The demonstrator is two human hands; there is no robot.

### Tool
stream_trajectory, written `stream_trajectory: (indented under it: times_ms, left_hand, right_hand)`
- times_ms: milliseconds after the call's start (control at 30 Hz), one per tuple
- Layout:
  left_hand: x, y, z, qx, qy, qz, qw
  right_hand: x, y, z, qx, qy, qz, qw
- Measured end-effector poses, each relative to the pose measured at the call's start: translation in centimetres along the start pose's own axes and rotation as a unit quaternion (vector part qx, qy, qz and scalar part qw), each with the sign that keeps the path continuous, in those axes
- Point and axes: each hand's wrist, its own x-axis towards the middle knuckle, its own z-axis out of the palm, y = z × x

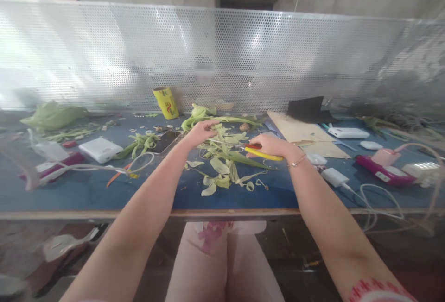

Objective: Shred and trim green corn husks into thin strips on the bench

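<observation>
My right hand [271, 146] is closed around scissors [263, 154] with yellow and red handles. Their thin blades point left, toward my left hand [202, 132], over a heap of cut pale green leaves [224, 141]. The fingers of my left hand are bent together at the heap, pinching what looks like a green leaf; the fingertips are partly hidden. Loose leaf pieces [219, 167] lie scattered on the blue tabletop [187, 195] in front of both hands. Behind the left hand are a bulky pale green bundle [203, 110] and long green leaves.
A yellow tube [166, 103] stands near the perforated metal screen [132, 52]. To the left are a dark phone [167, 141], a white box-shaped device [100, 149] and cables. Cardboard [295, 128], white chargers [334, 177] and a purple power strip [384, 171] lie on the right.
</observation>
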Motion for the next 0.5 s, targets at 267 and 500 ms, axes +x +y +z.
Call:
stream_trajectory:
  times_ms: [267,500]
  left_hand:
    - [0.4,-1.3,0.3,-0.099,0.034,-0.045,0.993]
    - [0.5,-1.8,1.5,-0.174,0.016,-0.037,0.984]
  right_hand:
    - [1.1,1.9,0.6,-0.012,0.132,0.217,0.967]
    - [1.4,3.7,1.7,-0.036,0.099,0.268,0.958]
